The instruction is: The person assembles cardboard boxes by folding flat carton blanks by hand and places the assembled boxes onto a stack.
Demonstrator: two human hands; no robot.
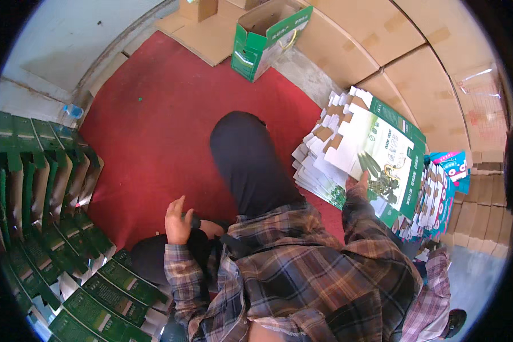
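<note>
the item at hand is a flat carton [356,141], lying uppermost on a stack of carton sheets [313,171] at the person's right. its face is white, with a printed picture of dark green vegetables, small round green marks and a yellowish cord handle [391,171]; green panels run along its right side. notched white tabs line its left edge, and brown board shows among the tabs below. sheets beneath lie unevenly, edges fanned out.

the right hand [357,183] touches the near-left edge of the carton; whether it grips or merely rests there, cannot tell. the left hand [178,221] is held wide, fingers apart, over the person's left leg.

the floor is covered by a red mat [154,125], bearing a small green scrap [140,99]. at its far edge stands an opened-out green box [249,54], upright. large brown cartons [402,28] are stacked along the right; rows of green boxes [54,251] fill the left, beneath a pale wall [68,45].

dark characters appear on the carton's white face, pale ones on its green panel; pale lettering also marks the green box.
</note>
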